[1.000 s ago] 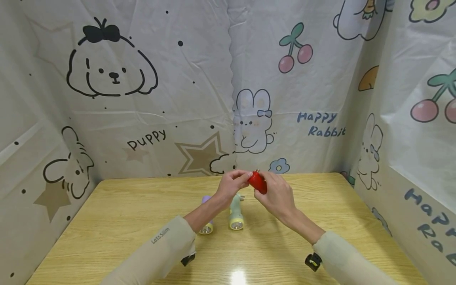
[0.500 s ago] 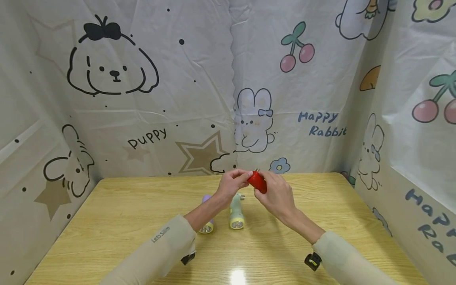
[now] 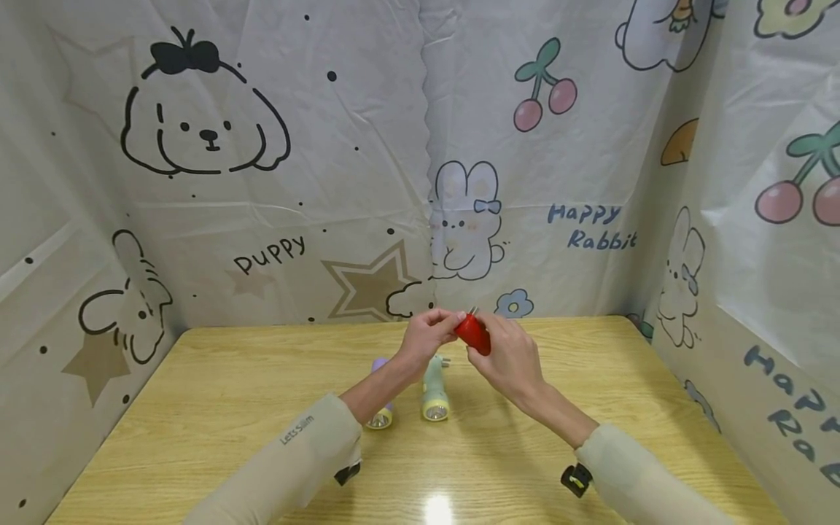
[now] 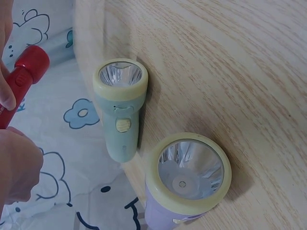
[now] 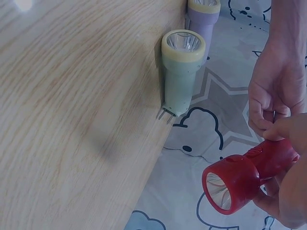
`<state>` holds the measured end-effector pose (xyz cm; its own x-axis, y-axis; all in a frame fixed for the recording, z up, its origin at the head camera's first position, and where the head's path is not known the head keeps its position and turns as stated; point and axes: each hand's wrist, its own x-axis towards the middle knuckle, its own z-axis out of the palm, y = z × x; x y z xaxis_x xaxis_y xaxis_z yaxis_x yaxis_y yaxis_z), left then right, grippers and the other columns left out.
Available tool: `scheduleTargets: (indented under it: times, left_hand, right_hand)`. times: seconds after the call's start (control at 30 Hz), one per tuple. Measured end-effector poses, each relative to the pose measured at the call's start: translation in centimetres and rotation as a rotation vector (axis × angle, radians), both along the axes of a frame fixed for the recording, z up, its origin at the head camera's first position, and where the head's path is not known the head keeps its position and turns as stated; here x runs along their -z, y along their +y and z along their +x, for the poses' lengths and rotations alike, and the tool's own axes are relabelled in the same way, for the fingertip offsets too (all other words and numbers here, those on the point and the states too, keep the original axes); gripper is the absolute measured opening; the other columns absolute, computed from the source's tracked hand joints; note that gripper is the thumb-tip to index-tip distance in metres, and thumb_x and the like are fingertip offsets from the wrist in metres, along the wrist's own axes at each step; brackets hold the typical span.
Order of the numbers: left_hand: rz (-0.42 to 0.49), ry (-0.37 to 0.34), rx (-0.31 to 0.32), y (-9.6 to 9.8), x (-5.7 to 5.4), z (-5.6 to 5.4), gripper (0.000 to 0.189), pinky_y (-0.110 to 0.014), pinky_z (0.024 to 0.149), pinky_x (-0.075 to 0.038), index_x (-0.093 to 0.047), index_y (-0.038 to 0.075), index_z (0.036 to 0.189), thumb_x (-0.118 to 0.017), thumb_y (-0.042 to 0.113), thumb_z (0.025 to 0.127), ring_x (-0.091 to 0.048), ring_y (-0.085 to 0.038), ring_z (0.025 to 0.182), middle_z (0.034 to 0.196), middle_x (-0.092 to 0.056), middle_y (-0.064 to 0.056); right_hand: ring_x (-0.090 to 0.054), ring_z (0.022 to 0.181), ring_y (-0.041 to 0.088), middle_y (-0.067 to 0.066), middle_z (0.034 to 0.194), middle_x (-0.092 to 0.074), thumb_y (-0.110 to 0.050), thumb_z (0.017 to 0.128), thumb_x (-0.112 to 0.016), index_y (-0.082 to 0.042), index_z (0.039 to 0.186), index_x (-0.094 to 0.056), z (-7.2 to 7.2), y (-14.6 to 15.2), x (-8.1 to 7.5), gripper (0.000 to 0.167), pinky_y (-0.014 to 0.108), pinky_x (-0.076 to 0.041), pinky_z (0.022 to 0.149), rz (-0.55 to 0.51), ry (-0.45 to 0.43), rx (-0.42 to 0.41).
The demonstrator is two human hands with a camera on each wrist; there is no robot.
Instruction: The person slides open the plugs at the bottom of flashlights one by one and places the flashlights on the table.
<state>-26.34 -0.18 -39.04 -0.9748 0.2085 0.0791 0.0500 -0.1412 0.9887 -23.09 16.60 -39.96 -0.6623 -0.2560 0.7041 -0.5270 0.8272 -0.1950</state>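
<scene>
Above the far part of the table, my right hand (image 3: 512, 357) grips a red flashlight (image 3: 474, 335). Its glossy body and clear lens show well in the right wrist view, where the flashlight head (image 5: 230, 187) faces down and left. Two thin metal prongs (image 3: 475, 311) stick out at the tail end. My left hand (image 3: 425, 344) pinches that end with thumb and forefinger. Lying on the table below are a mint green flashlight (image 3: 434, 390), with plug prongs at its tail, and a purple flashlight (image 4: 163, 211), partly hidden by my left forearm in the head view.
The wooden table (image 3: 249, 386) ends at a far edge right behind the hands. A printed cloth (image 3: 354, 160) hangs behind it and along both sides. Small black devices (image 3: 577, 481) sit below each sleeve cuff.
The metal prongs at the red flashlight's tail show longer and more clearly than a second ago. Both hands stay in nearly the same place, and the other flashlights have not moved.
</scene>
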Motion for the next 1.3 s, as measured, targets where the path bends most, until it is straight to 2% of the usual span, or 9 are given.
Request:
scheduleTargets:
  times: [0.1,0.23,0.57,0.77,1.07,1.3]
  left_hand:
    - [0.002,0.002,-0.010,0.19,1.14,-1.00,0.026,-0.037,0.091,-0.055,-0.070,-0.004,0.100,-0.071,0.021,0.095,-0.064,-0.025,0.086,0.095,-0.066,-0.006]
    - [0.006,0.011,-0.009,0.21,1.11,-0.98,0.026,-0.040,0.093,-0.054,-0.070,-0.004,0.100,-0.071,0.021,0.095,-0.063,-0.021,0.084,0.098,-0.066,-0.009]
    - [0.005,-0.010,-0.018,0.27,1.27,-0.95,0.024,-0.033,0.086,-0.056,-0.069,0.000,0.095,-0.071,0.023,0.096,-0.062,-0.018,0.080,0.095,-0.066,-0.008]
    - [-0.008,-0.012,-0.013,0.32,1.05,-1.06,0.026,-0.036,0.088,-0.056,-0.070,-0.002,0.098,-0.070,0.024,0.096,-0.064,-0.021,0.083,0.098,-0.067,-0.010]
    - [-0.050,-0.007,-0.006,0.46,0.70,-0.93,0.029,-0.039,0.090,-0.056,-0.069,-0.004,0.102,-0.068,0.025,0.097,-0.063,-0.017,0.078,0.097,-0.067,-0.010]
    - [-0.064,0.002,0.002,0.42,0.50,-0.85,0.033,-0.037,0.089,-0.056,-0.069,-0.005,0.106,-0.068,0.027,0.097,-0.064,-0.017,0.080,0.098,-0.068,-0.010]
  right_hand:
    - [-0.065,0.084,0.028,0.012,0.103,-0.071,-0.007,0.075,-0.083,-0.003,0.112,-0.065,0.00,-0.02,-0.11,0.041,0.041,-0.060,0.068,0.003,0.001,-0.001]
    - [-0.065,0.084,0.028,0.013,0.103,-0.071,-0.006,0.075,-0.082,-0.003,0.112,-0.065,-0.02,-0.03,-0.17,0.041,0.041,-0.060,0.068,0.004,0.002,-0.001]
    - [-0.065,0.082,0.026,0.012,0.100,-0.071,-0.008,0.076,-0.082,-0.003,0.112,-0.066,0.11,-0.25,-0.16,0.040,0.039,-0.059,0.067,0.010,-0.036,0.008]
    - [-0.066,0.082,0.028,0.014,0.101,-0.071,-0.009,0.076,-0.083,0.000,0.114,-0.065,0.14,-0.19,-0.29,0.043,0.040,-0.060,0.067,0.013,-0.027,0.015]
    - [-0.065,0.083,0.027,0.014,0.102,-0.070,-0.009,0.077,-0.082,-0.001,0.113,-0.066,0.09,-0.08,-0.29,0.041,0.040,-0.060,0.069,0.018,-0.054,0.031]
    - [-0.065,0.083,0.029,0.015,0.102,-0.070,-0.010,0.077,-0.083,0.001,0.114,-0.066,-0.07,0.06,-0.19,0.042,0.041,-0.060,0.069,0.009,-0.049,0.028]
